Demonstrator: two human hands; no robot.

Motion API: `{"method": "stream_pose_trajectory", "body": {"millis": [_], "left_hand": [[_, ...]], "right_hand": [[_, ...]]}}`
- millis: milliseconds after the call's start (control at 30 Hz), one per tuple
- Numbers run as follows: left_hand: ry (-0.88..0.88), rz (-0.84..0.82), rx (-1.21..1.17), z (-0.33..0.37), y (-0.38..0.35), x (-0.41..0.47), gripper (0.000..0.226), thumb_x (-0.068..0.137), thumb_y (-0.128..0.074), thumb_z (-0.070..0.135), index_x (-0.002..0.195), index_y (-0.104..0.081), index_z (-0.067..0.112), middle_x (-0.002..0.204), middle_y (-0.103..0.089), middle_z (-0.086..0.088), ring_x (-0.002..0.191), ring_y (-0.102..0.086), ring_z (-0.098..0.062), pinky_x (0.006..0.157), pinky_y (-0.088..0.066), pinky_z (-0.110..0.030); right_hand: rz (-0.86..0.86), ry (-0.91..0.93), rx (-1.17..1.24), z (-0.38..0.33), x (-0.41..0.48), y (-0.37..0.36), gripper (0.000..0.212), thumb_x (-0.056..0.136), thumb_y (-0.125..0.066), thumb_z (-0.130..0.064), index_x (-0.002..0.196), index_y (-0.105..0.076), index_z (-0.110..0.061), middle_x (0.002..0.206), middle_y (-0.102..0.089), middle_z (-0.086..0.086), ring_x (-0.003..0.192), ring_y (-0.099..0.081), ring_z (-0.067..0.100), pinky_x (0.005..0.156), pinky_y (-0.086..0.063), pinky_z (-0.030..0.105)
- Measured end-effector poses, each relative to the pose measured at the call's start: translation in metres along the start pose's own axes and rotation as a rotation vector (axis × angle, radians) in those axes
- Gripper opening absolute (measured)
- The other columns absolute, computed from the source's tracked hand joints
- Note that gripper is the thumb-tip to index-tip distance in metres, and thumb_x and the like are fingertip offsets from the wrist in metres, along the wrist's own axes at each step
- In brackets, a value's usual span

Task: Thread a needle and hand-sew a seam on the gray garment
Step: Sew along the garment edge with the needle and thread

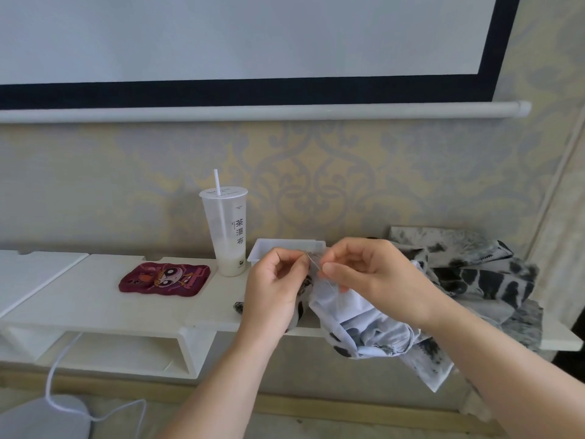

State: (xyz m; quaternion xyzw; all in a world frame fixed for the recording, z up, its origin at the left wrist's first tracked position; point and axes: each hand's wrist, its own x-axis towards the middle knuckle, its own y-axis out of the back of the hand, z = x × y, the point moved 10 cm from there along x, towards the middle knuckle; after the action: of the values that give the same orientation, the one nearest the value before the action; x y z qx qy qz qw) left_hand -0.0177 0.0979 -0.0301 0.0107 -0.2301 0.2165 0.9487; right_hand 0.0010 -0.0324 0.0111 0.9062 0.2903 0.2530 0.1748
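Observation:
The gray garment [373, 324], pale with dark blotches, hangs bunched from my two hands and trails right over the white shelf [95, 299]. My left hand [275, 286] pinches a fold of the cloth at its top edge. My right hand [367, 274] pinches the thin needle [313, 263], which slants down between the two hands into the fabric. The thread is too fine to make out.
A tall plastic cup [226, 229] with a straw stands behind my left hand, beside a small white tray [262, 251]. A dark red phone case [164, 277] lies to the left. A projector screen [253, 42] hangs on the wall above. A white cable [60, 369] runs below the shelf.

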Motion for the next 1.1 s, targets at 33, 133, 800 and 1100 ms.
{"method": "stream_pose_trajectory", "body": {"millis": [33, 133, 800, 1100], "left_hand": [[0.002, -0.006, -0.006, 0.0, -0.001, 0.0, 0.014, 0.09, -0.059, 0.002, 0.079, -0.064, 0.009, 0.065, -0.068, 0.01, 0.066, -0.061, -0.001, 0.064, -0.046, -0.012], [-0.002, -0.03, -0.039, 0.003, -0.005, 0.0, 0.016, 0.09, -0.058, 0.0, 0.078, -0.063, 0.009, 0.065, -0.068, 0.009, 0.066, -0.062, -0.001, 0.064, -0.047, -0.012], [-0.175, -0.333, 0.333, 0.018, -0.018, 0.006, 0.017, 0.08, -0.068, 0.041, 0.077, -0.066, 0.057, 0.097, -0.043, 0.035, 0.103, -0.05, 0.004, 0.097, -0.039, -0.018], [-0.34, -0.188, 0.474, 0.036, -0.011, 0.004, 0.013, 0.082, -0.068, 0.028, 0.072, -0.068, 0.038, 0.108, -0.038, 0.011, 0.1, -0.04, 0.004, 0.092, -0.024, -0.001]], "right_hand": [[-0.029, -0.001, 0.016, 0.0, -0.001, -0.001, 0.009, 0.09, -0.061, -0.013, 0.089, -0.069, -0.01, 0.084, -0.072, -0.003, 0.071, -0.062, 0.008, 0.071, -0.051, 0.018], [-0.016, 0.016, -0.052, 0.001, 0.003, 0.002, 0.009, 0.088, -0.063, -0.014, 0.093, -0.07, -0.013, 0.088, -0.074, -0.003, 0.081, -0.068, 0.012, 0.08, -0.053, 0.023], [-0.347, -0.398, 0.295, 0.05, 0.014, -0.019, 0.034, 0.087, -0.06, -0.033, 0.104, -0.069, -0.004, 0.104, -0.069, 0.015, 0.098, -0.06, 0.024, 0.098, -0.042, 0.038], [-0.364, -0.531, 0.389, 0.068, 0.003, -0.025, 0.055, 0.088, -0.055, -0.046, 0.116, -0.061, 0.0, 0.111, -0.066, 0.017, 0.106, -0.063, 0.03, 0.102, -0.043, 0.041]]}}
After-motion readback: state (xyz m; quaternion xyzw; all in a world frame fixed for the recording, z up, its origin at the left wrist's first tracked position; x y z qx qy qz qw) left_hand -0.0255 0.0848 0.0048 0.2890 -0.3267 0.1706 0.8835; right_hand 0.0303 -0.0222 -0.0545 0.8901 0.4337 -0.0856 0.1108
